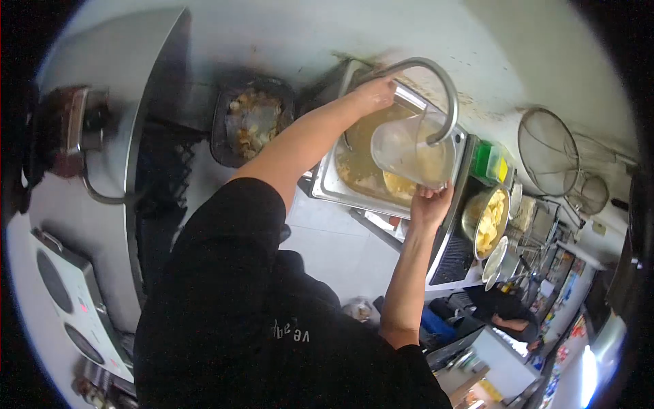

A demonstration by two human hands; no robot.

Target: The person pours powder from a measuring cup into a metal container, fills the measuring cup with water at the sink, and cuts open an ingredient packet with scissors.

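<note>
My left hand (376, 94) reaches to the wall end of the curved metal faucet (446, 85), its fingers closed at the faucet's base and partly hidden. In my right hand (432, 203) is a clear plastic container (395, 146), gripped by its rim and tilted under the spout. The container hangs over a steel sink (327, 187) that holds murky brownish water (361, 167). Pale yellowish pieces (398, 184) show at the near right of the basin, beside the container.
Right of the sink stand a metal bowl of yellow slices (489, 221), a green container (485, 160) and a dark ridged mat (453, 259). Wire strainers (548, 150) hang on the wall. A black basin with food scraps (252, 123) lies left. Another person (504, 313) is at lower right.
</note>
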